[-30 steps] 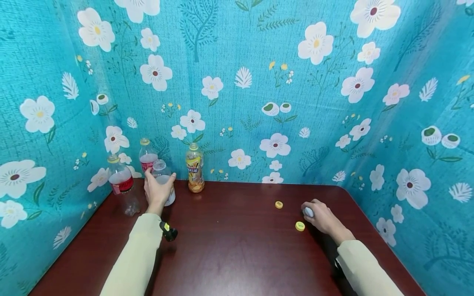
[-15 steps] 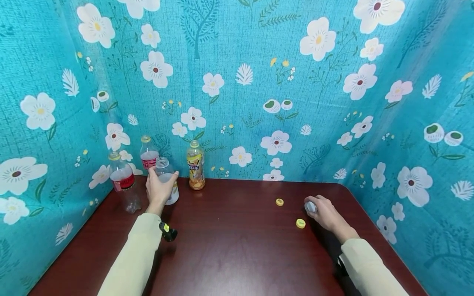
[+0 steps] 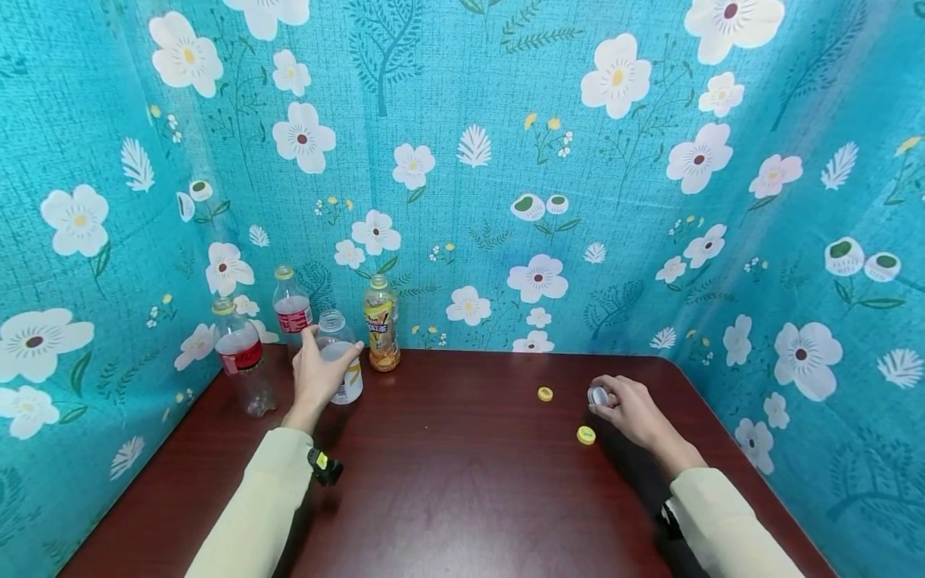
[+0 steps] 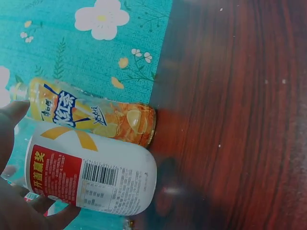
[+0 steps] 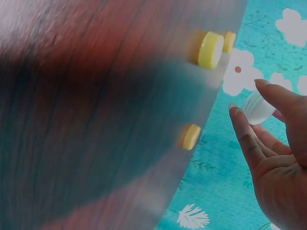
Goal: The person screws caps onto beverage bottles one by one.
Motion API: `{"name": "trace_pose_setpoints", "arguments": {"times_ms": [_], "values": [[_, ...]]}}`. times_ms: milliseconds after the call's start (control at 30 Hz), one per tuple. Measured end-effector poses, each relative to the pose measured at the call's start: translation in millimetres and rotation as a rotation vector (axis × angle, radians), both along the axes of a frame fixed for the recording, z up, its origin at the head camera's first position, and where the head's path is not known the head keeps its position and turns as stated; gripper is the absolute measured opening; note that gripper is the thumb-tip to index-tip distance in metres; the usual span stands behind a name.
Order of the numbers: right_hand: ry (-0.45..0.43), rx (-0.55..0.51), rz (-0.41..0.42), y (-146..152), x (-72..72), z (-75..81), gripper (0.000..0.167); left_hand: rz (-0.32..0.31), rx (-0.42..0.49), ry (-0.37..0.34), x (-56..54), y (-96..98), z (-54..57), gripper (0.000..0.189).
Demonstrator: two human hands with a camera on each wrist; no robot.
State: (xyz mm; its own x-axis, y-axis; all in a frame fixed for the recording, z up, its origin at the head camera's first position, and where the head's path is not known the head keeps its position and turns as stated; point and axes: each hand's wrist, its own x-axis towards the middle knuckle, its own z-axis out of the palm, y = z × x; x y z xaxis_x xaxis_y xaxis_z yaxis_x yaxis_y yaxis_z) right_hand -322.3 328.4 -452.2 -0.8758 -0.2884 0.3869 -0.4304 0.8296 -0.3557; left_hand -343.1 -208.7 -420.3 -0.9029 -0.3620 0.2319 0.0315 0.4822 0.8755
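Note:
My left hand (image 3: 315, 376) grips a clear bottle with a white, red and yellow label (image 4: 100, 172), its mouth uncapped in the head view. Thumb and fingers lie on opposite sides of it. Right beside it stands an iced tea bottle (image 3: 381, 325) with a yellow label. Over at the right, my right hand (image 3: 636, 413) pinches a white bottle cap (image 3: 597, 396) between thumb and fingers; in the right wrist view this cap (image 5: 259, 109) shows its ribbed edge. Nearby on the table lie a yellow cap (image 3: 586, 435) and another yellow cap (image 3: 545, 393).
Two bottles stand at the left: a red-labelled bottle (image 3: 242, 357) and, behind my left hand, a pink-labelled bottle (image 3: 292, 311). The right wrist view shows a further yellow cap (image 5: 191, 137). A blue floral cloth (image 3: 462, 201) closes off the dark red table (image 3: 448, 482).
My left hand has moved a little to the right with the white-labelled bottle, nearer the iced tea bottle. My right hand has shifted slightly back and turned the white cap.

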Motion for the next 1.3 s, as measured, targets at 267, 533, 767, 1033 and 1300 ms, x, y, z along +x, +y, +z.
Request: {"name": "trace_pose_setpoints", "arguments": {"times_ms": [267, 533, 767, 1033, 1300], "values": [[-0.003, -0.048, 0.000, -10.3, 5.6, 9.1, 0.035, -0.066, -0.060, 0.022, 7.4, 2.4, -3.7, 0.090], [0.010, -0.073, 0.013, -20.3, 10.2, 15.3, 0.038, -0.087, -0.103, 0.008, 11.6, 4.7, -12.2, 0.086], [0.001, -0.094, 0.028, -27.0, 14.6, 16.9, 0.039, -0.114, -0.096, 0.000, 15.3, 7.8, -12.3, 0.087], [0.007, -0.104, 0.055, -35.7, 18.2, 20.5, 0.036, -0.098, -0.100, 0.014, 16.8, 9.2, -15.5, 0.086], [0.011, -0.099, 0.050, -40.8, 18.8, 20.8, 0.035, -0.073, -0.071, 0.022, 15.3, 11.4, -17.9, 0.084]]}}
